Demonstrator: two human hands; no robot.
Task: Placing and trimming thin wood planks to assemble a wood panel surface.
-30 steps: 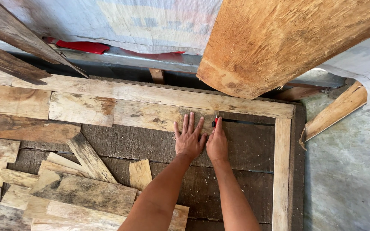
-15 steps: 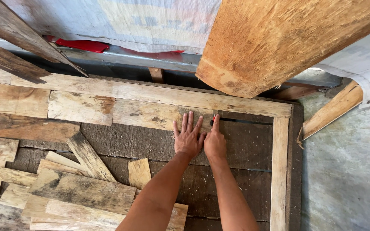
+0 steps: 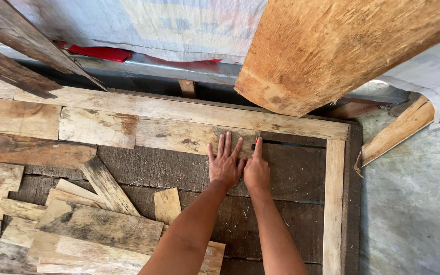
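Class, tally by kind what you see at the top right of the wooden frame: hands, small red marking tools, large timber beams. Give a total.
Hands: 2 (left hand, right hand)
Small red marking tool: 1
Large timber beam: 1
Total: 4

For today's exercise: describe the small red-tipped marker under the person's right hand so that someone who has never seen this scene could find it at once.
Start at the big pale log slanting across the top right, then drop to the light plank frame below it. Inside the frame's upper right corner, two hands lie side by side on dark boards; the right hand pins the marker. Only its red tip shows, the one red spot on the wood.
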